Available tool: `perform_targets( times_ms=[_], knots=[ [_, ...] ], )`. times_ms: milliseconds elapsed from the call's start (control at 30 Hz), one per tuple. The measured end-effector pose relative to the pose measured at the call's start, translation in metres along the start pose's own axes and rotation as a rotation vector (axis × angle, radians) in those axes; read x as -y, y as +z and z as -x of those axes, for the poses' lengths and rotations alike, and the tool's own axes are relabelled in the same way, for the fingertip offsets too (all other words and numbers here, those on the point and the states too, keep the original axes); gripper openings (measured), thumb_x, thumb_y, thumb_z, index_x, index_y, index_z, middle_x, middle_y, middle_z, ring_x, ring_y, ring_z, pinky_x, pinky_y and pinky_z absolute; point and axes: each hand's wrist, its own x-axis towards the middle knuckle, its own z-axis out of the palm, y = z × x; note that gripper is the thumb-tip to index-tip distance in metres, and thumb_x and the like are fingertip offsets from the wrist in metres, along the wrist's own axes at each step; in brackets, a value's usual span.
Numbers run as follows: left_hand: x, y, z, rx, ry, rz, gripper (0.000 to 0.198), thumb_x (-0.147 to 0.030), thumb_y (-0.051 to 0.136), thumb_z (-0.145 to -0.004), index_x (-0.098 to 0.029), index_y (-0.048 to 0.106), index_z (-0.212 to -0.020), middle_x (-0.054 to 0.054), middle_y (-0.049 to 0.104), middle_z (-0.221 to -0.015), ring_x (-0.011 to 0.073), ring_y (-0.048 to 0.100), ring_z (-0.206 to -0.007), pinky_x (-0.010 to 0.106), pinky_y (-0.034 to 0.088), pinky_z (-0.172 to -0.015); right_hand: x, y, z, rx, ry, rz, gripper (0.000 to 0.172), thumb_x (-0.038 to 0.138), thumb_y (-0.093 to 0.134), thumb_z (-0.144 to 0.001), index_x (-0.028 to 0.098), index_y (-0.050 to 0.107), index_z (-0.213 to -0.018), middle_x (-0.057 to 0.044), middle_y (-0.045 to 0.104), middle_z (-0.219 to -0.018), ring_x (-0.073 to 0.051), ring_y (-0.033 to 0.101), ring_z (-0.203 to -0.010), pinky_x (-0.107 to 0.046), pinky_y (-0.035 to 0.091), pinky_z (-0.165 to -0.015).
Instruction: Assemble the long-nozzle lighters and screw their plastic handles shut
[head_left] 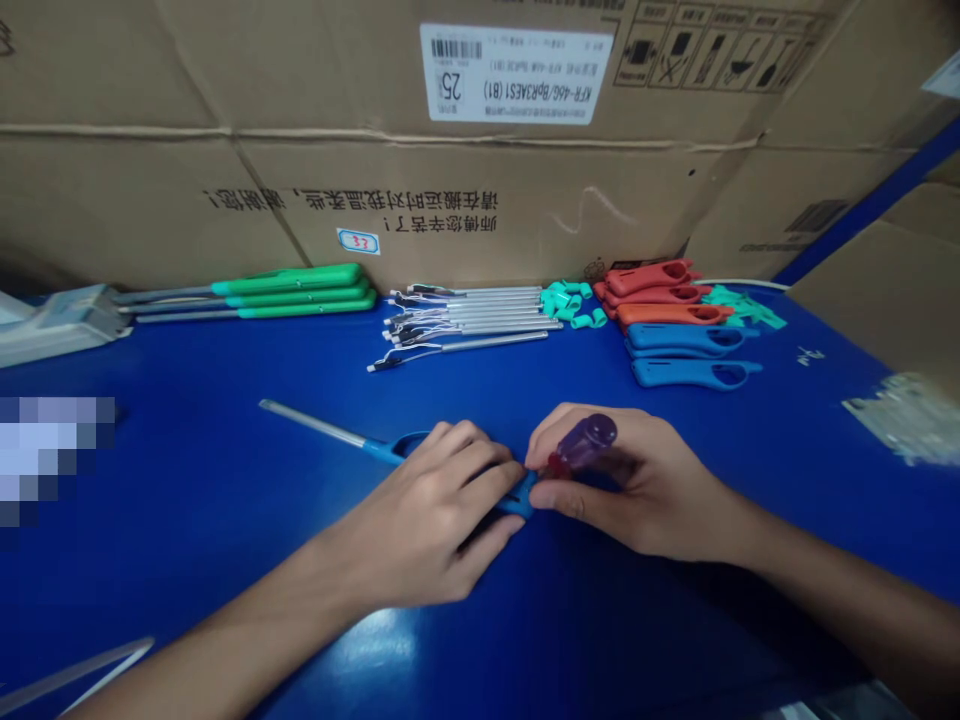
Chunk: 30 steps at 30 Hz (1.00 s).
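Note:
My left hand (435, 510) presses down on the blue plastic handle (397, 447) of a long lighter-like tool lying on the blue table (225, 520). Its metal tube (311, 423) points to the upper left. My right hand (637, 490) is closed around a small screwdriver with a purple translucent handle (589, 440). The screwdriver's tip meets the blue handle's end right by my left fingertips.
At the back, against a big cardboard box (450, 150), lie green-handled tools (292, 290), a bundle of metal tubes with wires (472, 315), small teal caps (570, 300), red handle shells (660, 290) and blue handle shells (690, 355). A clear bag (900, 415) sits right.

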Motion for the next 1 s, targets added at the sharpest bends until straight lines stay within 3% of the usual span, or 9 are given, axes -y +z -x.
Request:
perform_targets(
  times_ms=[167, 367, 667, 800, 900, 1000],
  knots=[
    [0.001, 0.002, 0.001, -0.020, 0.009, -0.030, 0.028, -0.025, 0.057, -0.095, -0.011, 0.061, -0.118, 0.015, 0.067, -0.113, 0.0310, 0.058, -0.103, 0.056, 0.050, -0.090, 0.010, -0.007, 0.000, 0.065, 0.098, -0.059, 0.016, 0.018, 0.064, -0.093, 0.018, 0.061, -0.108, -0.005, 0.066, -0.098, -0.013, 0.064, -0.082, -0.022, 0.055, -0.069],
    [0.001, 0.001, -0.001, -0.003, -0.001, 0.007, 0.021, -0.024, 0.058, -0.094, -0.012, 0.064, -0.110, 0.013, 0.068, -0.105, 0.0284, 0.057, -0.095, 0.052, 0.051, -0.081, 0.011, -0.007, -0.001, 0.045, 0.033, 0.004, 0.025, 0.017, 0.064, -0.093, 0.020, 0.059, -0.118, -0.003, 0.065, -0.096, -0.013, 0.064, -0.082, -0.022, 0.054, -0.068],
    [-0.001, -0.001, -0.001, 0.047, -0.036, 0.028, 0.026, -0.025, 0.055, -0.095, -0.011, 0.064, -0.115, 0.014, 0.067, -0.107, 0.0286, 0.057, -0.099, 0.052, 0.049, -0.086, 0.030, -0.022, -0.001, -0.027, 0.026, 0.071, 0.043, 0.017, 0.067, -0.092, 0.028, 0.050, -0.130, -0.006, 0.067, -0.109, -0.015, 0.069, -0.086, -0.021, 0.060, -0.068],
    [-0.001, -0.002, 0.000, 0.050, -0.035, 0.026, 0.028, -0.026, 0.054, -0.096, -0.011, 0.064, -0.116, 0.014, 0.067, -0.108, 0.0284, 0.056, -0.100, 0.051, 0.049, -0.086, 0.049, -0.040, -0.014, 0.181, 0.035, 0.251, 0.026, 0.023, 0.057, -0.098, 0.026, 0.056, -0.124, -0.005, 0.070, -0.105, -0.014, 0.070, -0.074, -0.021, 0.058, -0.055],
    [0.000, -0.001, 0.000, 0.043, -0.027, 0.025, 0.028, -0.026, 0.054, -0.096, -0.011, 0.064, -0.118, 0.013, 0.067, -0.107, 0.0286, 0.057, -0.100, 0.052, 0.049, -0.087, 0.062, -0.048, -0.026, 0.359, 0.074, 0.387, 0.021, 0.022, 0.054, -0.098, 0.025, 0.058, -0.118, -0.001, 0.072, -0.093, -0.015, 0.069, -0.075, -0.022, 0.055, -0.055],
    [0.000, 0.000, 0.000, 0.035, -0.023, 0.023, 0.029, -0.026, 0.054, -0.096, -0.012, 0.064, -0.119, 0.013, 0.067, -0.108, 0.0294, 0.057, -0.100, 0.054, 0.049, -0.088, 0.070, -0.051, -0.035, 0.438, 0.139, 0.501, 0.016, 0.022, 0.053, -0.097, 0.025, 0.059, -0.111, 0.002, 0.072, -0.092, -0.014, 0.068, -0.076, -0.023, 0.051, -0.057]
  ],
)
